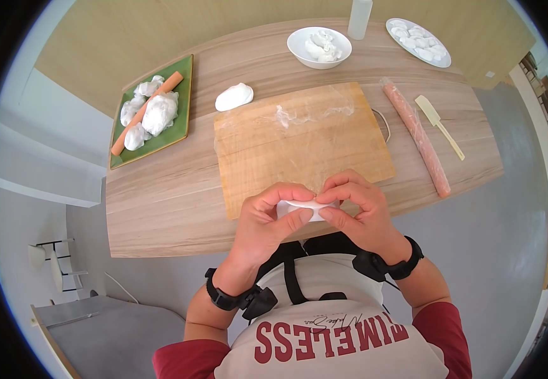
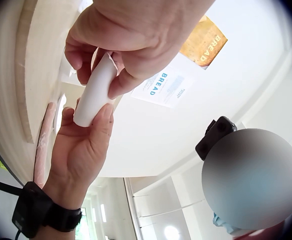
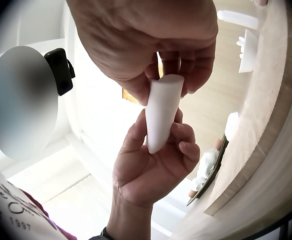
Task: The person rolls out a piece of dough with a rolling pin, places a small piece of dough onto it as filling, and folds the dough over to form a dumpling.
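Both hands meet over a piece of white dough (image 1: pixel 315 215), folded over into a half-round pocket, near the front edge of the cutting board. My left hand (image 1: pixel 262 219) pinches one end between thumb and fingers. At the other end, my right hand (image 1: pixel 357 203) pinches the upper edge, its fingertips close to the left ones. In the left wrist view the dough (image 2: pixel 93 95) shows a smooth outer side and a thin lip at its edge. The right wrist view shows the dough (image 3: pixel 163 107) tapering towards the left palm. Its inside is hidden.
The wooden cutting board (image 1: pixel 299 151) bears cling film scraps. Around it are a white dough lump (image 1: pixel 234 96), a green tray (image 1: pixel 181 120) with wrapped lumps and a roller, a bowl (image 1: pixel 299 52) of white stuff, a plate (image 1: pixel 439 62) of dumplings, a wrapped rolling pin (image 1: pixel 416 136) and a spatula (image 1: pixel 435 119).
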{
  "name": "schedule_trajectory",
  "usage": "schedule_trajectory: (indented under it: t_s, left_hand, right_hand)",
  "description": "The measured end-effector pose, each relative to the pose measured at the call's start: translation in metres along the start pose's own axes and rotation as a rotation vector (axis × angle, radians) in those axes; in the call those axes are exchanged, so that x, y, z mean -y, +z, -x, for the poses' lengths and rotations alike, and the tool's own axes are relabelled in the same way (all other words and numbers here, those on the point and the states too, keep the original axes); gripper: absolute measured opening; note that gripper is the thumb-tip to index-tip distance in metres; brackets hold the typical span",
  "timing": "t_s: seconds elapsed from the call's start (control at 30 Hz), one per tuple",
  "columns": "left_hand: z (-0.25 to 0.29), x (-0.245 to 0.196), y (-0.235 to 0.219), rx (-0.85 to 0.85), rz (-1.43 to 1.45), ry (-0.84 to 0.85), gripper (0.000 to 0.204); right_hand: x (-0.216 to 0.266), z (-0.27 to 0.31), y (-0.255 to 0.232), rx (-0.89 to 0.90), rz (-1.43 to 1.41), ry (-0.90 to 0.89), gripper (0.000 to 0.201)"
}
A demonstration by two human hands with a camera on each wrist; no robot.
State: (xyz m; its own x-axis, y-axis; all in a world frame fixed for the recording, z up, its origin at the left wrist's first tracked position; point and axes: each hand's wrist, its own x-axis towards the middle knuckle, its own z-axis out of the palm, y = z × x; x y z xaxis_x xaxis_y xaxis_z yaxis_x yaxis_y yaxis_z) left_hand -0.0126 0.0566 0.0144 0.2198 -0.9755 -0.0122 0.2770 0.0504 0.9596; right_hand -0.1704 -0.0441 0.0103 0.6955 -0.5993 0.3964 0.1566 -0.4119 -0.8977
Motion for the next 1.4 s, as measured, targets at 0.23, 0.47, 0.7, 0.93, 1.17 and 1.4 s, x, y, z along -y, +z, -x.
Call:
schedule_trajectory:
  t_s: [0.23, 0.47, 0.7, 0.93, 1.17, 1.4]
  left_hand:
    - [-0.001, 0.003, 0.0, -0.005, 0.007, 0.04, 0.018]
    - [0.001, 0.004, 0.002, -0.047, -0.043, 0.075, 0.016]
    - [0.0, 0.011, 0.0, -0.043, 0.135, 0.069, 0.018]
    - [0.001, 0.01, 0.004, -0.016, -0.033, 0.105, 0.021]
    - [0.003, 0.013, 0.002, -0.063, 0.025, 0.08, 0.018]
    - [0.003, 0.012, 0.003, -0.046, 0.088, 0.1, 0.018]
  right_hand:
    - [0.001, 0.0, 0.001, -0.018, 0.032, -0.023, 0.014]
    - [0.001, 0.0, 0.001, -0.01, 0.036, -0.038, 0.018]
    - [-0.004, 0.003, 0.004, -0.084, -0.125, 0.037, 0.022]
    - [-0.003, 0.002, 0.002, -0.057, -0.032, -0.019, 0.014]
    - [0.002, 0.001, 0.011, -0.237, -0.376, 0.16, 0.015]
    - [-0.002, 0.004, 0.006, -0.118, -0.009, -0.031, 0.017]
